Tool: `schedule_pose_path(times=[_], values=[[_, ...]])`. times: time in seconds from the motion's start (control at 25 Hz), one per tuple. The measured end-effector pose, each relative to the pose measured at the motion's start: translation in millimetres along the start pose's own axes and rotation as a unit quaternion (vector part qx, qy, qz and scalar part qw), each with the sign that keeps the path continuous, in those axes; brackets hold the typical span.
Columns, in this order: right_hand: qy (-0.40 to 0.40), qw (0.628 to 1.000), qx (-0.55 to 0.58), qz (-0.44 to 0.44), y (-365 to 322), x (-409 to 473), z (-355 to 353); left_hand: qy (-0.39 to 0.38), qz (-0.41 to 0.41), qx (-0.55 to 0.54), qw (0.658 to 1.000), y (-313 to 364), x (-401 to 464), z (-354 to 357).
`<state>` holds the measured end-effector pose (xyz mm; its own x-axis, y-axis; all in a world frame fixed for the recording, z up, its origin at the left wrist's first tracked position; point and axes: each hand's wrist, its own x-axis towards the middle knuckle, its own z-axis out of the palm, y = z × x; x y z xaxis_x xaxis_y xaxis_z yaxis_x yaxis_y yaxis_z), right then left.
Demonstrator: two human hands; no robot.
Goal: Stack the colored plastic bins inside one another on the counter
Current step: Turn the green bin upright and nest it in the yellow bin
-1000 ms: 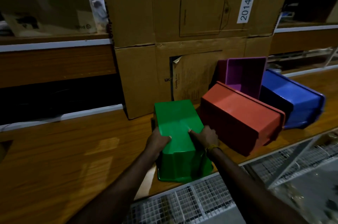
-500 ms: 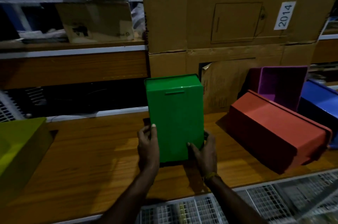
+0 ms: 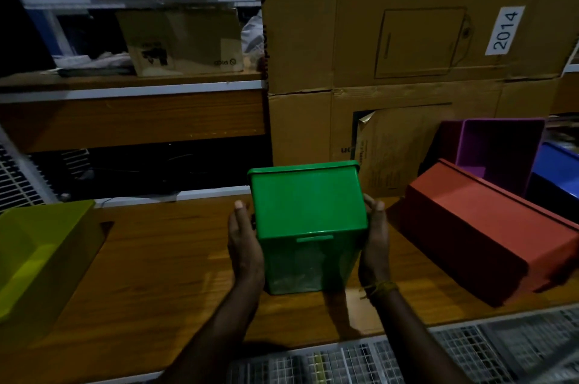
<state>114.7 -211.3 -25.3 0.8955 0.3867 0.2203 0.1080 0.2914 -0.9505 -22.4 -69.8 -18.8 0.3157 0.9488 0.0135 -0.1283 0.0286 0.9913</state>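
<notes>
Green bin [image 3: 308, 220] is clamped between left hand [image 3: 245, 246] and right hand [image 3: 374, 246] above wooden counter [image 3: 163, 274], mid-transfer; turning upright and nesting into yellow-green bin [image 3: 40, 255] is judged next.

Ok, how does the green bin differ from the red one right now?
The green bin is held between the left hand and right hand; the red bin lies tipped on the counter, untouched. Green looks shorter, red longer. Both are rimmed plastic bins showing their undersides.

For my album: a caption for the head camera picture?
Both hands hold the green bin above the wooden counter.
</notes>
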Motion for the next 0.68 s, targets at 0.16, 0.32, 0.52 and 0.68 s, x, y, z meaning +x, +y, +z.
schedule_pose_path(times=[0.16,0.32,0.52,0.68], values=[[-0.046,0.998,-0.018,0.029,-20,22,-2,-0.064,0.006,-0.001,0.998,17,9,0],[-0.077,0.997,-0.013,0.022,-15,20,-6,-0.048,0.046,-0.008,0.998,13,11,-7],[-0.088,0.995,-0.009,0.033,-10,4,-1,-0.019,0.070,0.001,0.997,3,6,-24],[-0.061,0.995,0.002,0.081,4,3,-4,0.007,0.064,-0.001,0.998,-1,-5,-35]])
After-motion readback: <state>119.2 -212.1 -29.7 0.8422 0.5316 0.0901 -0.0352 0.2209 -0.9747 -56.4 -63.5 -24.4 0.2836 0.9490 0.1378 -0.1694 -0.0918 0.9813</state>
